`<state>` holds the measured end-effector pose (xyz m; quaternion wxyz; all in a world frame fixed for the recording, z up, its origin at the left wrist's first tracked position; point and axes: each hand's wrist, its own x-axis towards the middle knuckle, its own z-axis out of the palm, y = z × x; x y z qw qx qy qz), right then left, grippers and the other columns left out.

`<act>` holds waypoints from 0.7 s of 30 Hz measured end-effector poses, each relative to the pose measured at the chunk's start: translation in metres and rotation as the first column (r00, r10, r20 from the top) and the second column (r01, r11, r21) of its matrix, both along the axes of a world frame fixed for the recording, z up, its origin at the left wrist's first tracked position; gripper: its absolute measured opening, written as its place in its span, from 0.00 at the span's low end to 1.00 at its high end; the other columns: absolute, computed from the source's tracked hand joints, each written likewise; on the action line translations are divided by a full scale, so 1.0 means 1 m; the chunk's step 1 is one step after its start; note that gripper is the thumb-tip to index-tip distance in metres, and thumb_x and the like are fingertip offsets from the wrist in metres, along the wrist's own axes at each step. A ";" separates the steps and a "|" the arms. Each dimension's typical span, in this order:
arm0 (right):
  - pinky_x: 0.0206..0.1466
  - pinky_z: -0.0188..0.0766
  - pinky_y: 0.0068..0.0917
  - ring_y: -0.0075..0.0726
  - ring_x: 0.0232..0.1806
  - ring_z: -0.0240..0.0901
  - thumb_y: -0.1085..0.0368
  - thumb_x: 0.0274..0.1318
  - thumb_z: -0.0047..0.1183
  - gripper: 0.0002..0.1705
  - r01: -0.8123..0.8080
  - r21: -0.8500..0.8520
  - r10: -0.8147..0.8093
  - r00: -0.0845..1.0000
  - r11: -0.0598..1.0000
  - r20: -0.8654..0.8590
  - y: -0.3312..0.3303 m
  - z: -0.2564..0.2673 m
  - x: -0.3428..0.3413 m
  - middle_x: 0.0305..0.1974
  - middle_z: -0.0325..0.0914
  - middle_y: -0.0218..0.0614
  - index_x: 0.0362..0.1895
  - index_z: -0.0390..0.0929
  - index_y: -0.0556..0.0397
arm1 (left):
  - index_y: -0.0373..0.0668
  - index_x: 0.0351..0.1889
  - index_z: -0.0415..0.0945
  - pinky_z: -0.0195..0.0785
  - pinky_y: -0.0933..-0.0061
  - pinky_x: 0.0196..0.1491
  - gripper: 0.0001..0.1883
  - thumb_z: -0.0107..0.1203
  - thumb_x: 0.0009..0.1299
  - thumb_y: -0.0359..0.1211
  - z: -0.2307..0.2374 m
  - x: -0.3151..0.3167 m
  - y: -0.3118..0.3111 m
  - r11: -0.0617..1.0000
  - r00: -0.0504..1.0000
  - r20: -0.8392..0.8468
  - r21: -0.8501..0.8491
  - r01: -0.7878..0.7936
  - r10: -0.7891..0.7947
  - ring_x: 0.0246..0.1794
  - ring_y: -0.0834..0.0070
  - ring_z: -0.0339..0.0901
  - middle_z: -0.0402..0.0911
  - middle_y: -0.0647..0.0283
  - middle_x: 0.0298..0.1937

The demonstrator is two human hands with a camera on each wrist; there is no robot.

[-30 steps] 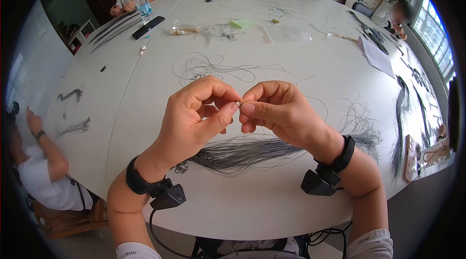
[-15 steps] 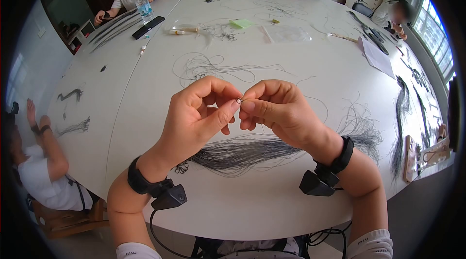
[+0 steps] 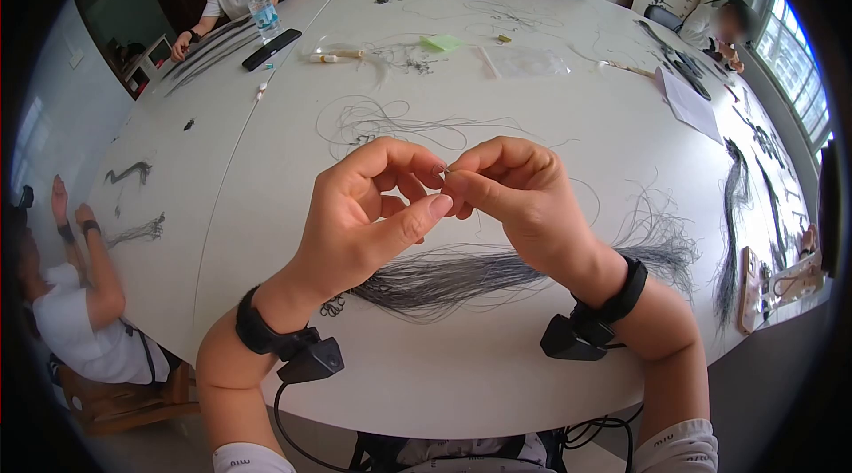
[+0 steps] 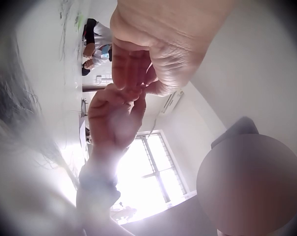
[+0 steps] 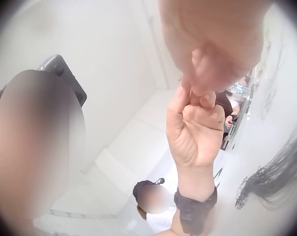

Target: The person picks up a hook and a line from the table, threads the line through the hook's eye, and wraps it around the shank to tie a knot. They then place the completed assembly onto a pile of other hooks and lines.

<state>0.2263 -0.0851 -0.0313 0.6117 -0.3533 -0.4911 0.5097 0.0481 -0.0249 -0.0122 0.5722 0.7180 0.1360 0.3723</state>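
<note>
Thumb and forefinger of the right hand [image 3: 525, 198] pinch a small wire loop [image 3: 438, 170] above the table. The left hand [image 3: 368, 211] meets it from the other side, forefinger tip at the loop and thumb held apart below. Under both hands lies a bundle of dark thin strands [image 3: 453, 282], with small loops [image 3: 333, 305] at its left end. In the left wrist view, the left hand [image 4: 163, 44] and right hand [image 4: 114, 115] meet at the fingertips, which hide the loop. The right wrist view shows the right hand [image 5: 217, 44] over the left hand [image 5: 195, 130].
Beyond the hands, loose strands [image 3: 382, 122] lie on the white table [image 3: 293, 233]. Farther back are a clear bag [image 3: 524, 62], a green paper [image 3: 442, 43], a black phone-like object [image 3: 271, 50] and a bottle [image 3: 264, 11]. Several people sit around the table.
The left thumb has come away from the forefinger and points right below the loop. The right hand has risen slightly with the loop. People at the left have moved their arms.
</note>
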 end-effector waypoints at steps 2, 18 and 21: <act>0.35 0.71 0.19 0.25 0.32 0.76 0.73 0.54 0.54 0.02 0.055 0.031 -0.057 0.995 0.998 0.088 -0.002 0.003 -0.003 0.29 0.78 0.34 0.33 0.76 0.59 | 0.34 0.41 0.72 0.72 0.84 0.29 0.10 0.56 0.64 0.28 0.001 0.000 -0.001 0.999 0.999 -0.026 0.025 -0.032 0.033 0.34 0.82 0.75 0.76 0.62 0.37; 0.38 0.73 0.19 0.24 0.33 0.75 0.77 0.51 0.54 0.02 0.163 0.147 -0.209 0.895 0.976 0.393 -0.005 0.001 -0.010 0.30 0.78 0.35 0.31 0.76 0.64 | 0.37 0.34 0.72 0.68 0.85 0.26 0.02 0.52 0.64 0.25 -0.005 0.001 -0.001 0.983 0.980 -0.110 0.096 -0.154 0.164 0.30 0.86 0.73 0.75 0.67 0.30; 0.37 0.72 0.18 0.23 0.33 0.74 0.76 0.51 0.55 0.03 0.156 0.098 -0.182 0.901 0.983 0.393 -0.006 0.003 -0.011 0.29 0.77 0.35 0.32 0.76 0.64 | 0.37 0.33 0.71 0.69 0.84 0.27 0.03 0.52 0.63 0.25 -0.005 0.002 -0.002 0.976 0.970 -0.144 0.125 -0.179 0.197 0.29 0.85 0.73 0.75 0.67 0.30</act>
